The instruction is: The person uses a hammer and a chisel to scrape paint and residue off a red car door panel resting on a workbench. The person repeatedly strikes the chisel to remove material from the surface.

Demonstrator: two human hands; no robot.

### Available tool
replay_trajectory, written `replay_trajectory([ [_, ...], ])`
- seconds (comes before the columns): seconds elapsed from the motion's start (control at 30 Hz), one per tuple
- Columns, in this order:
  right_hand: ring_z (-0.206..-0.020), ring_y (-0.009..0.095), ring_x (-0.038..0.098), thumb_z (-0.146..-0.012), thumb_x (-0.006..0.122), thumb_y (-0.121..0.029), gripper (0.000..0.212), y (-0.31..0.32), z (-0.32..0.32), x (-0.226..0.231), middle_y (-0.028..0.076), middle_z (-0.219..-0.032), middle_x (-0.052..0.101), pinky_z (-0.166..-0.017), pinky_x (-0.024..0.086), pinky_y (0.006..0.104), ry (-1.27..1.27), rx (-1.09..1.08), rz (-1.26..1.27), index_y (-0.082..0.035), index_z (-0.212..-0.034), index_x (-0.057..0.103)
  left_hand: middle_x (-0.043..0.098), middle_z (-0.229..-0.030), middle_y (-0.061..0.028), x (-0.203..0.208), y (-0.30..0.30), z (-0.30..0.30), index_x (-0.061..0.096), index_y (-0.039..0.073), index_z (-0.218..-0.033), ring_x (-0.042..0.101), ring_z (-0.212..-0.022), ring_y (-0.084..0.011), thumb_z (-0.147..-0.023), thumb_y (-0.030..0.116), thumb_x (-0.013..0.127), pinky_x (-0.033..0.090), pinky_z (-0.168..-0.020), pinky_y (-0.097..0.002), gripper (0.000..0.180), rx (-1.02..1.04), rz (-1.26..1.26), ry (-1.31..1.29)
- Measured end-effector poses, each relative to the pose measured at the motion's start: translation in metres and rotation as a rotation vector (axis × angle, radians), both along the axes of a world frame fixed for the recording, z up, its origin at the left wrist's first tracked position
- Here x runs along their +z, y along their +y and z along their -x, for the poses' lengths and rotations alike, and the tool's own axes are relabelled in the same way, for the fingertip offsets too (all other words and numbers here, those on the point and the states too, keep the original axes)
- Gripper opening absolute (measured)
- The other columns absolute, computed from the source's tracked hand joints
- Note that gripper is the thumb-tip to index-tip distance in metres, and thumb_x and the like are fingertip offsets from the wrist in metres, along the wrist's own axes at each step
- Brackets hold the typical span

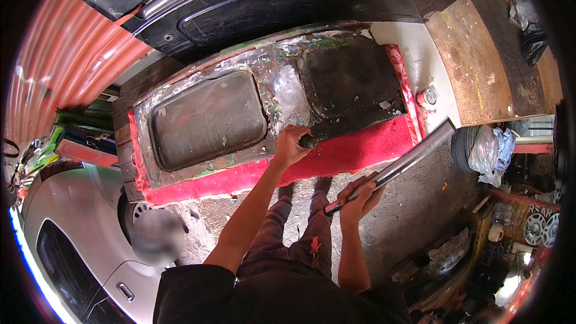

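Observation:
A worn metal panel (287, 93) with two rounded rectangular recesses lies across a red cloth (354, 147). Its paint is patchy, with bare, whitish and green areas. At the panel's near edge, around the middle, my left hand (291, 146) is closed round a dark, stubby object with a round end (308, 141); the rest of it is hidden in the fist. My right hand (360, 198) grips a long grey metal bar (414, 155) near its lower end. The bar slants up to the right, in front of the cloth, and its far end points towards the table's right side.
Under the cloth is a plank table (123, 129). Beyond it stands a dark vehicle body panel (240, 9). A small can (427, 96) sits to the right, near wooden boards (474, 60). A silver car (78, 228) is close on the left. Clutter and a tyre (462, 147) lie right.

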State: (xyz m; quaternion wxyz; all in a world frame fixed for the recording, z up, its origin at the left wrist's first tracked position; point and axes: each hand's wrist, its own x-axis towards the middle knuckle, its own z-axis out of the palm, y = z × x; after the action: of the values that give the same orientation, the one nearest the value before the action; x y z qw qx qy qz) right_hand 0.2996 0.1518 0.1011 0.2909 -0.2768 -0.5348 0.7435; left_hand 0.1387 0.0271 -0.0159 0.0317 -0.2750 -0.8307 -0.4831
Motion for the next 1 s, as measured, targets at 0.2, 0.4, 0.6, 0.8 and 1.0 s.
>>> replay_trajectory([
  [0.2,-0.04,0.01,0.042,-0.098,0.054,-0.035,0.028,-0.044,-0.02,-0.109,-0.003,-0.056,0.043,-0.034,0.033,0.0269,-0.482,0.218,-0.558,-0.007,-0.102,0.048,0.062,-0.072,-0.0097,0.007,0.003,0.001,0.06,0.007,-0.075,0.062,-0.073,-0.0325,-0.059,0.017,0.078,0.046,-0.07,-0.041,0.026,-0.032,-0.034,0.029],
  [0.4,-0.044,0.01,0.047,-0.101,0.048,-0.035,0.035,-0.015,-0.022,-0.058,0.001,-0.057,0.045,-0.039,0.038,0.0289,-0.42,0.084,-0.095,-0.002,-0.113,0.048,0.062,-0.071,-0.01,0.011,0.002,0.0,0.059,0.008,-0.072,0.061,-0.072,-0.0332,-0.059,0.019,0.078,0.046,-0.069,-0.0412,0.026,-0.08,0.077,0.01],
  [0.6,-0.042,0.015,0.045,-0.101,0.045,-0.037,0.03,-0.002,-0.008,-0.017,0.006,-0.058,0.045,-0.036,0.037,0.0294,-0.03,-0.151,0.129,-0.008,-0.097,0.039,0.065,-0.077,-0.0091,0.003,0.0,-0.001,0.061,0.009,-0.077,0.063,-0.077,-0.0311,-0.059,0.014,0.076,0.046,-0.073,-0.0402,0.024,-0.04,0.09,0.012],
  [0.8,-0.07,0.046,0.061,-0.096,0.053,-0.029,0.042,-0.057,-0.033,-0.087,0.024,-0.078,0.063,-0.062,0.049,0.0507,-0.715,0.516,-0.612,-0.001,-0.126,0.044,0.063,-0.075,-0.0102,-0.003,-0.016,-0.005,0.06,0.008,-0.076,0.063,-0.075,-0.0335,-0.057,0.015,0.076,0.047,-0.072,-0.0414,0.026,-0.05,0.193,0.086],
  [1.0,-0.042,0.016,0.051,-0.1,0.05,-0.03,0.035,-0.04,-0.038,-0.104,0.006,-0.059,0.052,-0.038,0.04,0.0329,-0.531,0.267,-0.177,-0.001,-0.12,0.044,0.061,-0.072,-0.0098,0.001,-0.033,0.009,0.057,0.006,-0.073,0.063,-0.076,-0.0324,-0.056,0.013,0.073,0.046,-0.071,-0.0413,0.025,-0.023,0.159,0.074],
])
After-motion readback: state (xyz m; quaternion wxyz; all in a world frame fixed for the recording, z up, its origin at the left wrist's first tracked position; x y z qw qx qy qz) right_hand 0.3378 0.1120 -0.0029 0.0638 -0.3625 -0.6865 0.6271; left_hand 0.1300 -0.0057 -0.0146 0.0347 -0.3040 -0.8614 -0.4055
